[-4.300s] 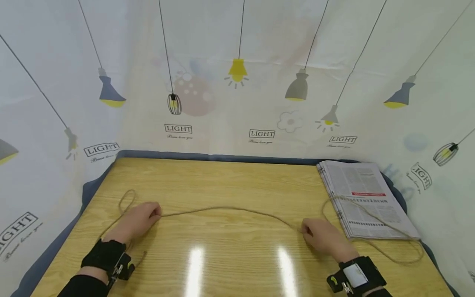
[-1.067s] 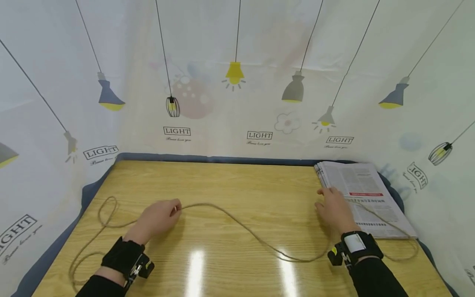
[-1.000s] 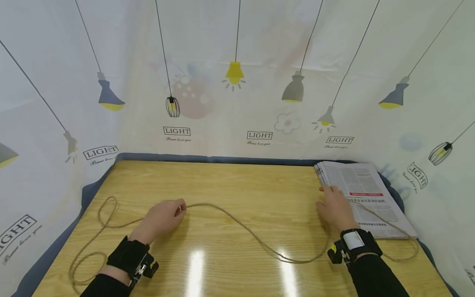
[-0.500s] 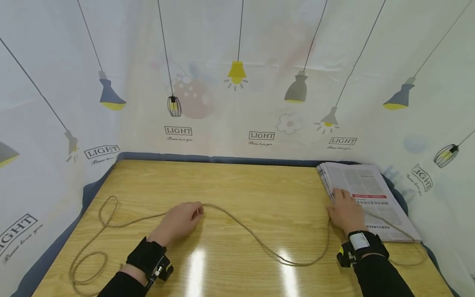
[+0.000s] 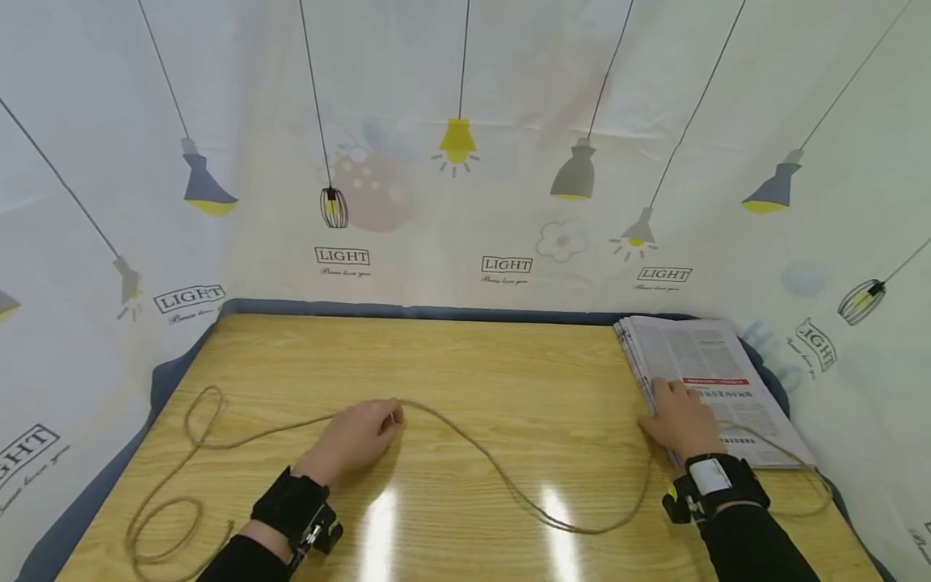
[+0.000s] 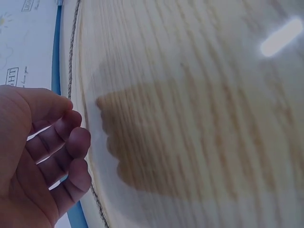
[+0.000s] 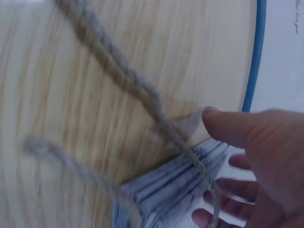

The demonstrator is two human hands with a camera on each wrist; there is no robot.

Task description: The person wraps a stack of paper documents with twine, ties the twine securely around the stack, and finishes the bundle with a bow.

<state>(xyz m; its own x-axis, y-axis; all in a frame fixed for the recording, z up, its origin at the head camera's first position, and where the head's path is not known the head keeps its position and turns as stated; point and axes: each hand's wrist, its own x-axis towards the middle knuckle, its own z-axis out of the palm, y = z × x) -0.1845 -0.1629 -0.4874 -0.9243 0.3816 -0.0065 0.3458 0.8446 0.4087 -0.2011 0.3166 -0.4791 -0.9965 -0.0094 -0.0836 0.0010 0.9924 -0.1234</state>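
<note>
A long tan rope winds across the wooden table. My left hand is on it left of centre, fingers curled; in the left wrist view the tips of thumb and forefinger meet at the rope, which runs on behind the hand. My right hand lies over the left edge of a newspaper stack, thumb out to the left. From the right wrist view, its fingers are spread and loosely bent above the folded newspapers, and the rope passes by the fingertips.
At the left, the rope lies in loose loops with a free end near the left sleeve. Another stretch of rope crosses the newspapers' lower right. A white curtain printed with lamps surrounds the table.
My right hand has let go of the rope and moved onto the newspaper stack. The left hand has shifted right along the rope, leaving more of it stretched out on the left.
</note>
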